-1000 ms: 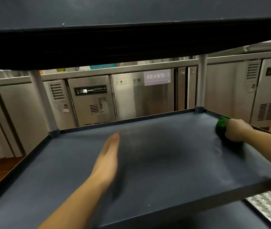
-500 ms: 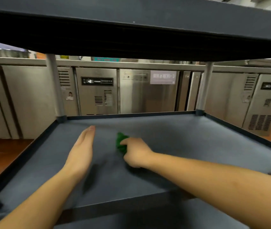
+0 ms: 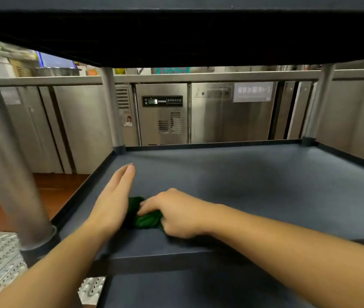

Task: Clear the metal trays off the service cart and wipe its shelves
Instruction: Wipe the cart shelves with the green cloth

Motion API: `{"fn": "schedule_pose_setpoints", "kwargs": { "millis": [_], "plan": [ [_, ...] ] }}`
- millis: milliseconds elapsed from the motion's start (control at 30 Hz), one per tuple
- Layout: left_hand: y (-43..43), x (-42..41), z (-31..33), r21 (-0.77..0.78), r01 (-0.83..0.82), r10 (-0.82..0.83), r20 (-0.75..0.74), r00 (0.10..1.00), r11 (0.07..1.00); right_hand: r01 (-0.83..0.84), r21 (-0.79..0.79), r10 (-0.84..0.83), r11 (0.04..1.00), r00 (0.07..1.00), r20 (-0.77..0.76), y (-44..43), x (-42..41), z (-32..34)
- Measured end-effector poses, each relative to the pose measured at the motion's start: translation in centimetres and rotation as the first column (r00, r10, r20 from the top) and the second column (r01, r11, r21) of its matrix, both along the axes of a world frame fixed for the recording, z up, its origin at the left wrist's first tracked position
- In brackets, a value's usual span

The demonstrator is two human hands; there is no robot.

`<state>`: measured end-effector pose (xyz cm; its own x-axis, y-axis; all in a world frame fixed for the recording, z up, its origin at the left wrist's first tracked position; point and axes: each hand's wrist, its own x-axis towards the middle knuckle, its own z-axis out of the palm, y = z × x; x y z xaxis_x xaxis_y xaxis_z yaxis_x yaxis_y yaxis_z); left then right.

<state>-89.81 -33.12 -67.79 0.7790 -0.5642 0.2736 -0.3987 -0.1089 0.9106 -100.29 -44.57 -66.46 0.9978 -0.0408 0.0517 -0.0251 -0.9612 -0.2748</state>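
- The left grip [image 3: 112, 203] is flat, with fingers straight and together. It holds nothing and stands just beside the cloth [image 3: 145, 218].
- The cloth, green and bunched, lies on the shelf [image 3: 265, 185] near the front left corner.
- It looks soft and light, so I think it is best held at the bunched middle and pressed down.
- The right grip [image 3: 176, 214] curls over the cloth and pinches it.
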Motion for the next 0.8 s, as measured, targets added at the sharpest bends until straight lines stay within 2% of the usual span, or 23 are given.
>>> {"fn": "schedule_pose_setpoints", "kwargs": {
  "millis": [133, 267, 500, 633, 700, 800],
  "plan": [
    [-3.8, -3.3, 0.0, 0.110, 0.199, -0.201, 0.012, 0.979, 0.974, 0.157, -0.074, -0.156, 0.985, 0.988, 0.011, -6.6, -7.4, -0.1],
    [-7.6, -7.5, 0.4, 0.121, 0.335, -0.334, -0.026, 0.942, 0.934, 0.353, -0.139, -0.357, 0.925, 0.934, -0.005, -12.5, -15.2, 0.3],
    [-12.3, -12.1, -0.4, 0.084, 0.430, -0.419, -0.118, 0.900, 0.899, 0.625, -0.224, -0.643, 0.747, 0.766, -0.009, -20.8, -27.2, 1.0],
    [-13.2, -13.0, -0.6, 0.063, 0.448, -0.438, -0.131, 0.890, 0.892, 0.717, -0.237, -0.734, 0.655, 0.678, 0.023, -22.9, -31.7, 1.1],
    [-13.3, -13.1, -0.6, 0.050, 0.460, -0.450, -0.138, 0.882, 0.887, 0.715, -0.224, -0.727, 0.662, 0.685, 0.036, -22.5, -32.1, 1.0],
    [-13.3, -13.0, -0.6, 0.049, 0.464, -0.456, -0.124, 0.881, 0.884, 0.651, -0.133, -0.657, 0.747, 0.753, -0.004, -20.2, -30.5, 1.2]
  ]
}}
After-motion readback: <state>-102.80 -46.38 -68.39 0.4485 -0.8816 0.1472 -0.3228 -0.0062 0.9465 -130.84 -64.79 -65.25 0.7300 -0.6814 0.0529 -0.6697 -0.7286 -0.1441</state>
